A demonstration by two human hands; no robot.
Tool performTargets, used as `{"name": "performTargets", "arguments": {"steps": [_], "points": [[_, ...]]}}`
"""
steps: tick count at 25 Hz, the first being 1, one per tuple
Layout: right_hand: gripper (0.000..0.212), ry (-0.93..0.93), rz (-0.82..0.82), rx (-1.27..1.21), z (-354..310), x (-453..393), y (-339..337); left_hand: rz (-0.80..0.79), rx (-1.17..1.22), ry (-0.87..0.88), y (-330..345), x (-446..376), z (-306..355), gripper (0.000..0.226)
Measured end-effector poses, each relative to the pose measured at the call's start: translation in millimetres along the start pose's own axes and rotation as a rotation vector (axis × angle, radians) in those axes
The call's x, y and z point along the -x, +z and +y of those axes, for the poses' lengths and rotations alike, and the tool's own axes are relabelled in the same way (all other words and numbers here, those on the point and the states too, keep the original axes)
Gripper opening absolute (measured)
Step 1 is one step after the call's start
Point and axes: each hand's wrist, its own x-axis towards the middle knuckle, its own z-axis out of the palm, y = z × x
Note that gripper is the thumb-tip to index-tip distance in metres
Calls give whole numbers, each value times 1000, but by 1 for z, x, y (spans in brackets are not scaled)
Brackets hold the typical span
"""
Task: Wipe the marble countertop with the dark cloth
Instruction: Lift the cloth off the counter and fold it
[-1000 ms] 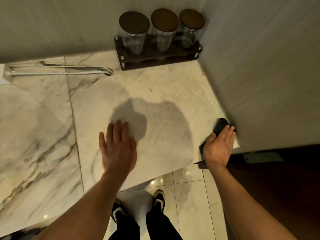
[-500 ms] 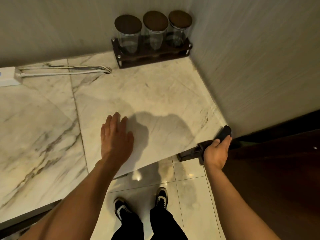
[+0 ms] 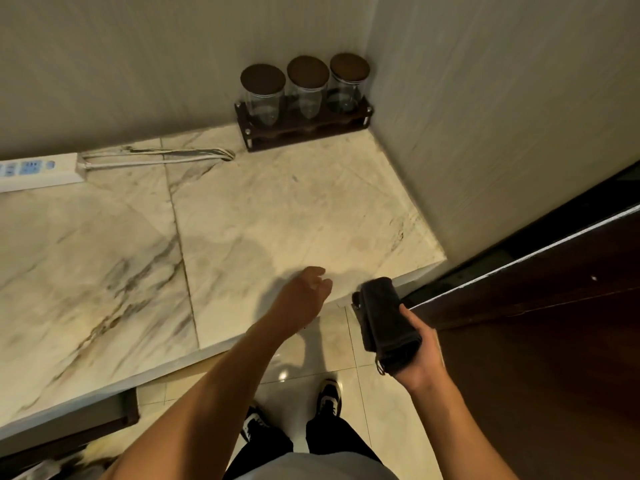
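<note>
A marble bench [image 3: 263, 209], pale with grey-brown veining and a seam running front to back, is being shown filling the left and centre of the head view, set into a corner formed by two light walls [image 3: 485, 116]. To the right, a dark wooden door [image 3: 540, 334] is being seen standing open beside the bench's front corner, above a glossy tiled floor [image 3: 332, 344] on which a pair of dark shoes [image 3: 329, 398] with white trim is being glimpsed.

At the back corner of the bench, a dark wooden rack [image 3: 304, 131] is being seen against the walls, with three clear glass jars [image 3: 306, 90] standing upright in a row in it, each capped by a round brown lid. A white power strip [image 3: 38, 171] is lying at the far left rear edge, its cable [image 3: 156, 156] looped along the wall towards the rack.

The dark cloth [image 3: 386, 323], folded into a thick bundle, is being held off the bench, in the air over the floor just in front of the bench's front right corner. It is being cradled in the upturned right hand [image 3: 420, 358], whose fingers [image 3: 405, 311] are being curled round its underside, with the thumb pressed along its edge.

The left hand [image 3: 304, 294] is being held over the front edge of the bench, near the cloth but apart from it, with nothing in it; its fingers are being loosely curled, partly closed, and are blurred.
</note>
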Motion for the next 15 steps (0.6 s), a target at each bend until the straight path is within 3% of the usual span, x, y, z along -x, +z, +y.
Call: {"name": "performTargets", "arguments": {"steps": [4, 6, 8, 11, 15], "points": [[71, 137, -163, 13, 14, 10, 11, -202, 401, -170, -13, 11, 9, 38], [79, 195, -191, 21, 21, 13, 21, -259, 443, -236, -24, 16, 4, 44], [73, 224, -230, 32, 27, 15, 30, -307, 485, -308, -35, 21, -6, 55], [56, 262, -258, 107, 37, 19, 47, -277, 668, -382, -47, 31, -26, 53], [63, 295, -173, 225, 55, 13, 66, -123, 771, -377, -67, 55, -53, 29]]}}
